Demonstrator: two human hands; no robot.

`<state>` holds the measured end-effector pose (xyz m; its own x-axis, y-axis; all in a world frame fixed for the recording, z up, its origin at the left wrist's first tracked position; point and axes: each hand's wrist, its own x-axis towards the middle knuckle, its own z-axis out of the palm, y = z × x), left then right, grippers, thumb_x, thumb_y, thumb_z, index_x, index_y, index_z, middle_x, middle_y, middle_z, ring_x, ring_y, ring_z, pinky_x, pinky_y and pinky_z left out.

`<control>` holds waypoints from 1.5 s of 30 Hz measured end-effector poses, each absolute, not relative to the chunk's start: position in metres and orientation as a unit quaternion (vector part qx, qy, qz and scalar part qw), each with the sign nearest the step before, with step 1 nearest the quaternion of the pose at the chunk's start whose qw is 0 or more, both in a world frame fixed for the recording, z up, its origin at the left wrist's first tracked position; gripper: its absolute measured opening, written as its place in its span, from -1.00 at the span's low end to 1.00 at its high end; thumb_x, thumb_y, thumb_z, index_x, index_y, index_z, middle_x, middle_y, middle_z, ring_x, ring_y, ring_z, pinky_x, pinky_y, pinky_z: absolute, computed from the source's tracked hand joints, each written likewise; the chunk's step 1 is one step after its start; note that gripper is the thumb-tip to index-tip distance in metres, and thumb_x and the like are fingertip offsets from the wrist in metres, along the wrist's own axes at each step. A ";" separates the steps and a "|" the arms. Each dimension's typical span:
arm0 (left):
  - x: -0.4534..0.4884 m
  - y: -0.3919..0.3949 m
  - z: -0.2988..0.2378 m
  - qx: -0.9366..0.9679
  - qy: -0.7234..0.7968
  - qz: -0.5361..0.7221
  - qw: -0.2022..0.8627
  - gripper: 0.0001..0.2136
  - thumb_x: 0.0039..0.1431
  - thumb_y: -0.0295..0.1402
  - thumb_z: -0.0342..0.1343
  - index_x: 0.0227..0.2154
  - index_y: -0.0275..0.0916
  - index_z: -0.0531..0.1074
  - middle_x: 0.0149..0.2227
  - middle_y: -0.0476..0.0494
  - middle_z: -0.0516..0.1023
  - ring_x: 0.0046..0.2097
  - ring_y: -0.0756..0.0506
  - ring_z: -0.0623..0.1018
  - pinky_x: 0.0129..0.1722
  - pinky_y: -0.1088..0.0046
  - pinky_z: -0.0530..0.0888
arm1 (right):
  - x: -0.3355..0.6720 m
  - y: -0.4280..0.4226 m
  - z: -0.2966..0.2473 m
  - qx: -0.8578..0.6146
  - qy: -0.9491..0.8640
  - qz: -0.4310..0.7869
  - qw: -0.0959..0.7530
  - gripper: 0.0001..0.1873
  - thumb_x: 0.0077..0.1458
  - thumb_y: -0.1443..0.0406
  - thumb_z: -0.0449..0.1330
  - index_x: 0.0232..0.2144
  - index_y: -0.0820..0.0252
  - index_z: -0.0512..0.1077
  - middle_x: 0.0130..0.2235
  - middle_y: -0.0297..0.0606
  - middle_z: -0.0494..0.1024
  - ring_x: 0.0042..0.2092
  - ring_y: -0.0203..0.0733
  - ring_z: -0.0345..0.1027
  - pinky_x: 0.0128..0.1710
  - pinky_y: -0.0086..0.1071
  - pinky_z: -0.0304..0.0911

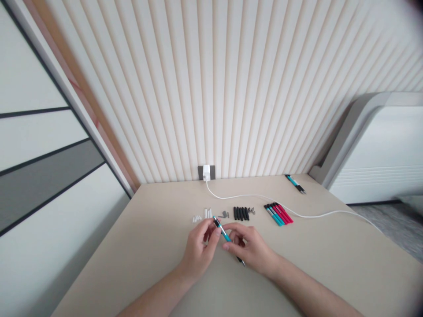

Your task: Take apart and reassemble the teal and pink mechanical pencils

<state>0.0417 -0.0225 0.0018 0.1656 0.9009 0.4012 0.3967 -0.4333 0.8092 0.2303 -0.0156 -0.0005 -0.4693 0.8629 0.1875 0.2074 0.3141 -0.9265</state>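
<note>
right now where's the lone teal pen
In the head view, the pen lies far right on the desk, beyond the white cable and the row of pens.

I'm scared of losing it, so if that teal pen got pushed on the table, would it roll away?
Probably yes: the teal pen looks long and round, and the tabletop looks smooth, so it may roll. It is likely light too, since the left hand and right hand hold it with just their fingertips. It looks fairly stiff, with a straight barrel.
</note>
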 end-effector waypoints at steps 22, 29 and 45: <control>0.039 -0.025 0.001 0.798 0.348 0.480 0.109 -0.84 0.26 -0.48 0.04 -0.14 -0.20 0.44 -0.40 -0.06 0.53 -0.43 0.01 0.48 -0.41 0.53 0.42 | 0.235 -0.022 0.011 -0.300 -0.792 0.275 0.456 -0.59 0.21 0.22 0.19 0.10 0.07 0.35 -0.22 -0.18 0.44 -0.27 -0.19 0.30 -0.25 -0.28 0.33; 0.043 -0.031 0.004 0.841 0.327 0.428 0.043 -0.88 0.25 -0.46 0.08 -0.17 -0.25 0.43 -0.49 -0.05 0.45 -0.45 -0.02 0.45 -0.45 0.51 0.37 | 0.235 -0.028 0.018 -0.284 -0.789 0.273 0.472 -0.79 0.23 0.26 0.16 -0.09 0.10 0.48 -0.30 -0.18 0.49 -0.29 -0.17 0.35 -0.27 -0.28 0.33; 0.053 -0.026 -0.003 0.588 0.445 0.479 0.476 -0.69 0.26 -0.11 0.07 -0.29 -0.30 0.47 -0.56 0.04 0.36 -0.58 0.08 0.25 -0.60 0.60 0.21 | 0.226 -0.023 0.014 -0.388 -0.785 0.262 0.406 -0.66 0.23 0.22 0.16 0.05 0.06 0.43 -0.28 -0.21 0.52 -0.26 -0.17 0.38 -0.20 -0.30 0.33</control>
